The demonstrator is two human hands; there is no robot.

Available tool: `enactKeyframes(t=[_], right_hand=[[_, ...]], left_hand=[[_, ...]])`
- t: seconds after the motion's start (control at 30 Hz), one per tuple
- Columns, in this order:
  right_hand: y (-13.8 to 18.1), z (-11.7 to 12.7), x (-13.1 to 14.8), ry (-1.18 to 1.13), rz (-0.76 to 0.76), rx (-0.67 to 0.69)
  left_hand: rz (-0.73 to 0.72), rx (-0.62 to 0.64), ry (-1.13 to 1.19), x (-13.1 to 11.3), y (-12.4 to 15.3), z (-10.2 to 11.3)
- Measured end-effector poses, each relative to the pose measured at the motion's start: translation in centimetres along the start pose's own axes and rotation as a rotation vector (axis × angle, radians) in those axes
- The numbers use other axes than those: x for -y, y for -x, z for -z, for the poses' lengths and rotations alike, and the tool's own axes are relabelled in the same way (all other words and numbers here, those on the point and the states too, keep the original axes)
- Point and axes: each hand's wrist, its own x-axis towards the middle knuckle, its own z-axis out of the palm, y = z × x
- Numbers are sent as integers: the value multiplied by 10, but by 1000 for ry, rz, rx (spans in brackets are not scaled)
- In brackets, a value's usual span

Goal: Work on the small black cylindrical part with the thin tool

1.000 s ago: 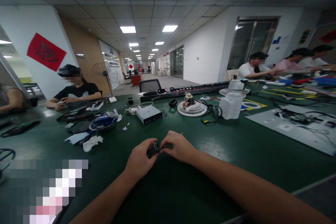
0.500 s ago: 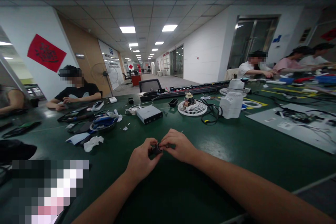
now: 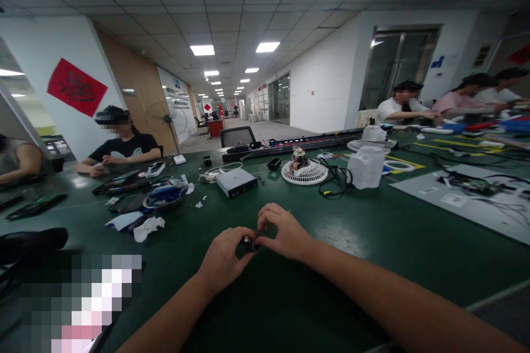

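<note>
A small dark round part (image 3: 249, 243) with a ring-like end is held above the green table (image 3: 331, 281). My left hand (image 3: 226, 253) is closed round it, thumb below and fingers above. At its right end, the thumb and fingers of my right hand (image 3: 284, 231) touch the rim in a pinch. A thin light tip (image 3: 289, 211) shows just past my right knuckles; whether that hand holds it I cannot tell. What kind of part this is does not show clearly.
Beyond my hands sit a silver disc drive (image 3: 236, 181), a white fan grille with a motor (image 3: 304, 168) and a white plastic housing (image 3: 365, 167). A cluttered pile with a crumpled tissue (image 3: 149, 228) lies left. A grey panel (image 3: 467, 198) is at right. Co-workers sit across the table.
The dark part has turned in my left hand, so its ring end faces right. My right fingers have lifted and opened slightly around its rim. The view has shifted a little.
</note>
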Motion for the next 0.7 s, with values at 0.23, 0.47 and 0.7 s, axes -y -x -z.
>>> enactKeyframes(t=[0.23, 0.47, 0.7], right_hand=[[-1, 2, 4, -22, -48, -129], [-2, 15, 2, -90, -59, -356], [2, 8, -6, -328, -126, -441]], left_hand=[[131, -72, 33, 1, -3, -3], [291, -136, 43, 9, -4, -4], [355, -174, 51, 7, -5, -2]])
